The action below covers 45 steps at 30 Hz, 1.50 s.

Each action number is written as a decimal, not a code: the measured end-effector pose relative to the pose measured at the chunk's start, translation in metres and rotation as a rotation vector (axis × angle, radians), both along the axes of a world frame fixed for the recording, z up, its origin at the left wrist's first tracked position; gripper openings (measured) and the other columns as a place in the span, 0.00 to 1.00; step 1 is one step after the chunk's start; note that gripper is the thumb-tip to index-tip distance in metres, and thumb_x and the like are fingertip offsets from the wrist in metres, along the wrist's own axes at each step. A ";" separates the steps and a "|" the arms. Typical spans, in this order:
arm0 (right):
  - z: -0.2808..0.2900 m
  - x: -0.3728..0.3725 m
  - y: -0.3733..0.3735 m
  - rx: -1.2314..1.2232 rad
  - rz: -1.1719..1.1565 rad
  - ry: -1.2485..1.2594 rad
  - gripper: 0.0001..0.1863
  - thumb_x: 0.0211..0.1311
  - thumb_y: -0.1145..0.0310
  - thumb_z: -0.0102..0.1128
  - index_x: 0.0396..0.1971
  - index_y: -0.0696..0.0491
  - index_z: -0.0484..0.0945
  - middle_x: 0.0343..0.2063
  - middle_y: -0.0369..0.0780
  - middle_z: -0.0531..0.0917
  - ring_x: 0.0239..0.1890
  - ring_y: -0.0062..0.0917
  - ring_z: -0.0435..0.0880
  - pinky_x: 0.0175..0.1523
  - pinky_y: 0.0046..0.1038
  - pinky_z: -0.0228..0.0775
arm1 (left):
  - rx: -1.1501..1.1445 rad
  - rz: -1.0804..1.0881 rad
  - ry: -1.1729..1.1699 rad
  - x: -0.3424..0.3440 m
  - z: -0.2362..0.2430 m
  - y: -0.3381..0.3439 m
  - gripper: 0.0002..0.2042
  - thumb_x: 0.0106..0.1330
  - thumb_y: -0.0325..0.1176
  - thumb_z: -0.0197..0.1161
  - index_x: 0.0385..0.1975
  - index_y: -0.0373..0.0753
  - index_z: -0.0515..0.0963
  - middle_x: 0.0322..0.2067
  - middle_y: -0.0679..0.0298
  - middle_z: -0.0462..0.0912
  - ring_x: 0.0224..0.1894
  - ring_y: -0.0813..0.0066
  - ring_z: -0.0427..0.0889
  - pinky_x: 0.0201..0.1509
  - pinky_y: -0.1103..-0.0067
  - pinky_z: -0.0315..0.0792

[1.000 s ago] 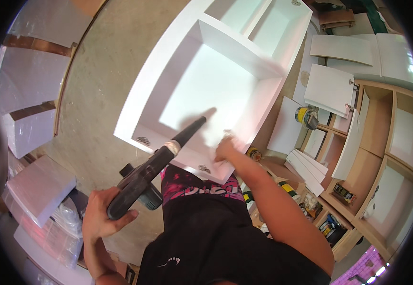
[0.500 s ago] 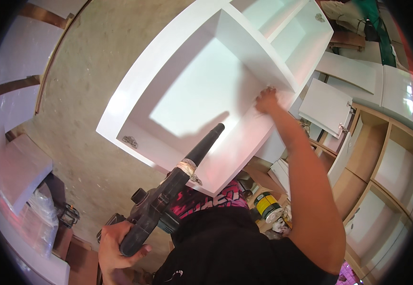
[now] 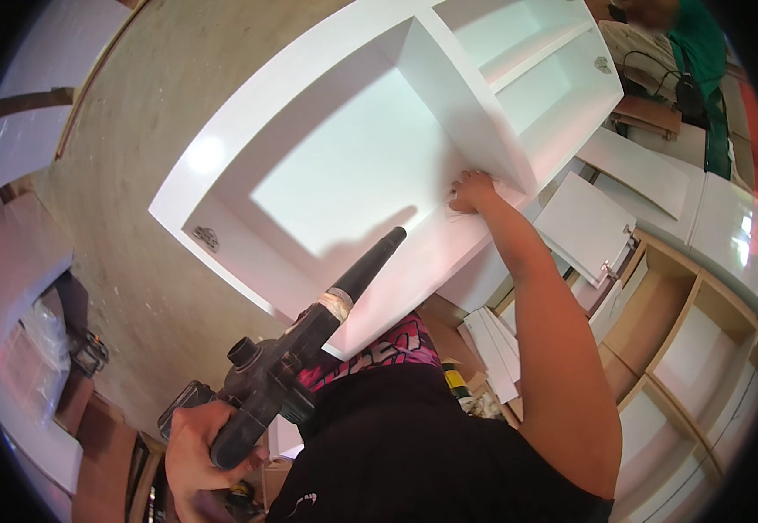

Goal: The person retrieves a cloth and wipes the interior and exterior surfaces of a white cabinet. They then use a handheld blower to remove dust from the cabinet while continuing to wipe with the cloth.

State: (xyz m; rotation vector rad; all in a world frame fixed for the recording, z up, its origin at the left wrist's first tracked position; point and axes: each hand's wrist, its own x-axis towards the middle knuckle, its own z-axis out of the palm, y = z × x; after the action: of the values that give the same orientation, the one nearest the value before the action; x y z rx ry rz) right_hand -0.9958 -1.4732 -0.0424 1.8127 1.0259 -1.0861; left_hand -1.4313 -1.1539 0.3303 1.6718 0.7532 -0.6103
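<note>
My left hand point(image 3: 200, 444) is wrapped round the handle of a black cordless blower point(image 3: 261, 392). Tape binds its nozzle, which points up and right into a white cabinet point(image 3: 248, 113). My right hand point(image 3: 473, 192) reaches inside the cabinet's large compartment, near the divider, its fingers bent against the inner side panel. A pale, crumpled bit shows at its edge; whether that is a cloth I cannot make out. Metal hinges point(image 3: 206, 237) are fixed inside the cabinet, whose near corner is close to my waist.
Right of the cabinet lie white door panels point(image 3: 584, 227) with hinges and a wood-edged cabinet frame point(image 3: 697, 279). Another person in green point(image 3: 701, 52) is at the upper right. Boards and plastic-wrapped panels point(image 3: 39, 357) line the left side of the concrete floor point(image 3: 126, 235).
My right hand has shifted left and slightly down along the inner panel. The blower and my left hand have moved a little down and left. The view has shifted slightly too.
</note>
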 end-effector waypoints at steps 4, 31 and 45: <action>0.028 0.004 -0.007 0.042 -0.012 0.194 0.32 0.62 0.41 0.44 0.63 0.40 0.69 0.66 0.44 0.64 0.69 0.41 0.60 0.70 0.48 0.47 | -0.038 -0.030 -0.060 0.011 0.006 -0.018 0.16 0.35 0.38 0.74 0.23 0.37 0.79 0.18 0.60 0.78 0.20 0.61 0.78 0.25 0.76 0.68; 0.127 -0.217 0.010 0.547 0.134 0.350 0.10 0.51 0.59 0.61 0.30 0.47 0.83 0.38 0.41 0.83 0.42 0.35 0.81 0.49 0.39 0.69 | 0.039 0.104 0.020 -0.044 0.062 -0.048 0.18 0.36 0.42 0.73 0.20 0.35 0.76 0.16 0.59 0.74 0.18 0.61 0.75 0.24 0.75 0.66; 0.114 -0.190 -0.037 1.079 0.315 0.262 0.13 0.56 0.59 0.54 0.37 0.47 0.80 0.34 0.38 0.81 0.41 0.30 0.79 0.46 0.37 0.69 | 0.145 0.090 0.042 -0.010 0.062 -0.066 0.21 0.36 0.45 0.71 0.21 0.33 0.73 0.16 0.58 0.69 0.18 0.59 0.70 0.26 0.73 0.63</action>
State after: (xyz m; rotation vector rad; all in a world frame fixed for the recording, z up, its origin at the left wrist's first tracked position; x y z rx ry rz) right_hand -1.1859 -1.5103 0.0711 2.1746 2.2652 -0.5840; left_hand -1.4415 -1.2197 0.3927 1.7513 0.9167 -0.5389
